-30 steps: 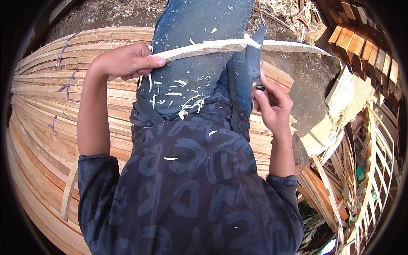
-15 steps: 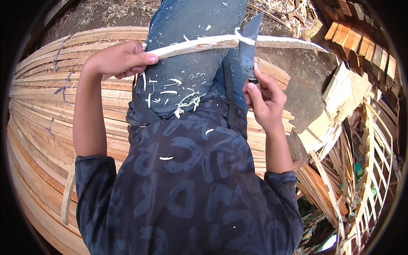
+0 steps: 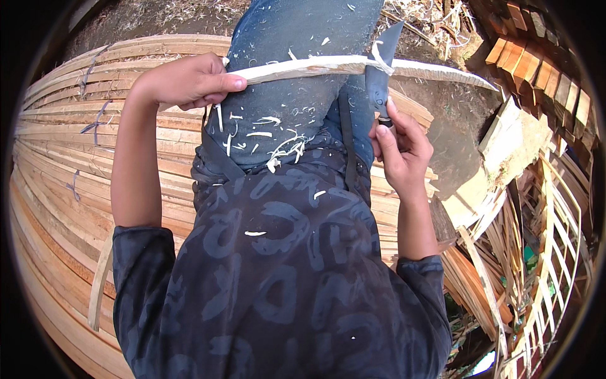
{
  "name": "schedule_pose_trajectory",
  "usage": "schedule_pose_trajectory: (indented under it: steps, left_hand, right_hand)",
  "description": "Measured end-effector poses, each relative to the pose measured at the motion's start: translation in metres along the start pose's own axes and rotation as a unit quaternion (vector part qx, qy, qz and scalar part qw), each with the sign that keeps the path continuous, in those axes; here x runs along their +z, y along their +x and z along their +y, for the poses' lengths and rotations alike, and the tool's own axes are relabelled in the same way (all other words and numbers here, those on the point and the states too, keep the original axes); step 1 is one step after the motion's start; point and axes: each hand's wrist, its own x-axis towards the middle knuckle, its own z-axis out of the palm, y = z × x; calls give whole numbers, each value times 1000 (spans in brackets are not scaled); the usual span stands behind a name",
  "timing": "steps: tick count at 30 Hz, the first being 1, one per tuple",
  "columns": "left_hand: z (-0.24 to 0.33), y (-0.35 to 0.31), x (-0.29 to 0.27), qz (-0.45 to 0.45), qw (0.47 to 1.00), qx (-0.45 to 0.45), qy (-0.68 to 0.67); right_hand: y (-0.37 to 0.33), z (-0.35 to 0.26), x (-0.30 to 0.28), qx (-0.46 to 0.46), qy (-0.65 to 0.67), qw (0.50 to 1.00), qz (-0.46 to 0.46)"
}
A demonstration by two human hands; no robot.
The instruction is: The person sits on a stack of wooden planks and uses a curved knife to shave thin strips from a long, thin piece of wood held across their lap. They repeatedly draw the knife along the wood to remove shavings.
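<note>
My left hand (image 3: 201, 82) is closed round the left end of a pale, thin wooden strip (image 3: 303, 67). The strip lies across my jeans-clad thigh and reaches out to the right past my leg. In my right hand (image 3: 404, 146) is a knife (image 3: 379, 85), gripped by its dark handle with the wide blade pointing up and away from me. The blade crosses the strip right of its middle, and a curled shaving (image 3: 382, 61) stands up against it. Loose pale shavings (image 3: 287, 150) are scattered over my lap.
Long sawn wooden strips (image 3: 57, 208) in tied bundles spread beneath and left of me. Stacked wooden blocks (image 3: 536, 69) stand at the far right. Below them are a flat pale slab (image 3: 514, 139), split slats (image 3: 480, 297) and a curved lattice frame (image 3: 552, 252). More shavings litter the ground ahead.
The knife has slid a little to the right along the strip, and the shaving at its blade has curled up more. My left hand and the strip sit slightly further right in the picture.
</note>
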Motion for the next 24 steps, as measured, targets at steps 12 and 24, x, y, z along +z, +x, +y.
schedule_pose_trajectory:
  steps: [12,24]
  left_hand:
    - [4,-2,3,13,1000,-4,-3]
    - [2,-1,0,-11,1000,-15,2]
  right_hand:
    - [13,-6,5,9,124,990,66]
    - [13,-2,6,-9,158,981,116]
